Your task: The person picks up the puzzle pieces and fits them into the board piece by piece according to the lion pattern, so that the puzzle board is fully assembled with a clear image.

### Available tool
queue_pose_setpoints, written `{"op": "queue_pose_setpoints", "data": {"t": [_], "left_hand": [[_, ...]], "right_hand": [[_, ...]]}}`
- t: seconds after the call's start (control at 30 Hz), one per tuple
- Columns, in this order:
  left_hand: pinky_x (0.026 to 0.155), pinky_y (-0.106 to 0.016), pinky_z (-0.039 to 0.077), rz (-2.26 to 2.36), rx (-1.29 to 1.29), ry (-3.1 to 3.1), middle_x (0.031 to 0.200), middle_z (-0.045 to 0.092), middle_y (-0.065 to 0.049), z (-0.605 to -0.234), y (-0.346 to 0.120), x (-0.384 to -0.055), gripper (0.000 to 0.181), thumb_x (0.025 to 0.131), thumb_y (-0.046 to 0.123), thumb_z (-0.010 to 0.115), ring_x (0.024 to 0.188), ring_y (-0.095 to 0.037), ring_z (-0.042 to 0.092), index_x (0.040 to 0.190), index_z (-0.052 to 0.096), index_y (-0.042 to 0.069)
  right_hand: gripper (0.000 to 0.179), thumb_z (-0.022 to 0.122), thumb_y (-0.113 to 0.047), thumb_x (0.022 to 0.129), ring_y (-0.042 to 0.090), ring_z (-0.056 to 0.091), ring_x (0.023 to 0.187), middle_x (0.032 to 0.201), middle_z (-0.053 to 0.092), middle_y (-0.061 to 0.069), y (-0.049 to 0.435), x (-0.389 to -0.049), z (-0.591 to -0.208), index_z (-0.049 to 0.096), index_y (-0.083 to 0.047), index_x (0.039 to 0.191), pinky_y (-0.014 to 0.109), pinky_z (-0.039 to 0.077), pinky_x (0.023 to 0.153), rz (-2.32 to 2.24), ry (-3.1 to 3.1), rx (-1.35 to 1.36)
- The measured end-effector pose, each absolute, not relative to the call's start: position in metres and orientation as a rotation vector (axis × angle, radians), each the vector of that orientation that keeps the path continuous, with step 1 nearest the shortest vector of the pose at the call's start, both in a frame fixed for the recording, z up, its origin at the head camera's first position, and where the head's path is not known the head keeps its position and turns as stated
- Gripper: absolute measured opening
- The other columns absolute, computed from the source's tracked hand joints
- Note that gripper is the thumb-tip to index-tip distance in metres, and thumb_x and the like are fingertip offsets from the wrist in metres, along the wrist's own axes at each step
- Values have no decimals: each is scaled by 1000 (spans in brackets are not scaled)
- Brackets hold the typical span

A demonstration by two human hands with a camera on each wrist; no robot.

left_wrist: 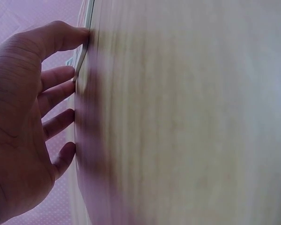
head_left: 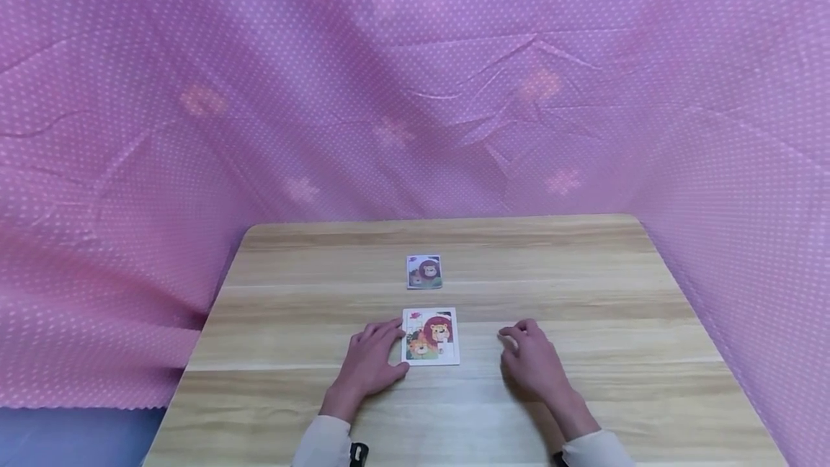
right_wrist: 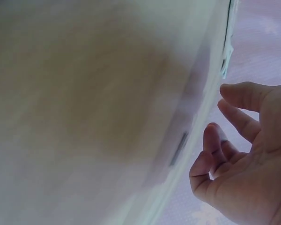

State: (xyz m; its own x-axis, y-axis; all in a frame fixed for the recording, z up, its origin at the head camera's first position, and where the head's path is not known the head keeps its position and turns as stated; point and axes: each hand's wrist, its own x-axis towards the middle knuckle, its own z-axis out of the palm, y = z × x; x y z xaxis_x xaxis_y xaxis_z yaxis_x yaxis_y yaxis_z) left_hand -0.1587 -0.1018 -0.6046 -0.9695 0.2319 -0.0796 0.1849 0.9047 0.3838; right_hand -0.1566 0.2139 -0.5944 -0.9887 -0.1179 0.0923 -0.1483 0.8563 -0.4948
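A white-framed jigsaw puzzle point(head_left: 452, 313) with a lion picture lies flat on the table. White patches show near the lower right of its picture. My left hand point(head_left: 368, 365) rests at the puzzle's left side, fingertips along that edge and thumb by the lower left corner; its spread fingers point(left_wrist: 60, 124) show in the left wrist view. To the right of the puzzle and apart from it, my right hand point(head_left: 534, 365) is over the table with loosely bent fingers point(right_wrist: 201, 164) and nothing between them. Behind the puzzle lies a smaller card point(head_left: 424, 272) with a similar lion picture.
The wood-grain table point(head_left: 311, 265) has rounded far corners. A pink dotted cloth point(head_left: 415, 92) hangs behind it and along both sides. In the right wrist view a short dark strip point(right_wrist: 179, 149) shows on the table surface.
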Motion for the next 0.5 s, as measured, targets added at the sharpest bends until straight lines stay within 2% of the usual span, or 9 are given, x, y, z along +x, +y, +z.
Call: {"op": "queue_pose_setpoints", "data": {"t": [0.33,0.5], "left_hand": [[104,-54,34,575,349,2968,152,42,9,-610,-103,-161,61,76,51,70,135,-21,40,130,59,24],[105,-55,34,604,354,2968,152,42,8,-610,-104,-160,61,76,51,71,135,-22,39,129,59,24]], "right_hand": [[36,67,-11,77,29,58,96,112,55,14,248,-149,-600,69,-11,113,48,50,77,760,-2981,108],[32,67,-12,80,28,60,95,112,56,12,255,-145,-599,69,-13,112,50,50,76,768,-3061,52]]}}
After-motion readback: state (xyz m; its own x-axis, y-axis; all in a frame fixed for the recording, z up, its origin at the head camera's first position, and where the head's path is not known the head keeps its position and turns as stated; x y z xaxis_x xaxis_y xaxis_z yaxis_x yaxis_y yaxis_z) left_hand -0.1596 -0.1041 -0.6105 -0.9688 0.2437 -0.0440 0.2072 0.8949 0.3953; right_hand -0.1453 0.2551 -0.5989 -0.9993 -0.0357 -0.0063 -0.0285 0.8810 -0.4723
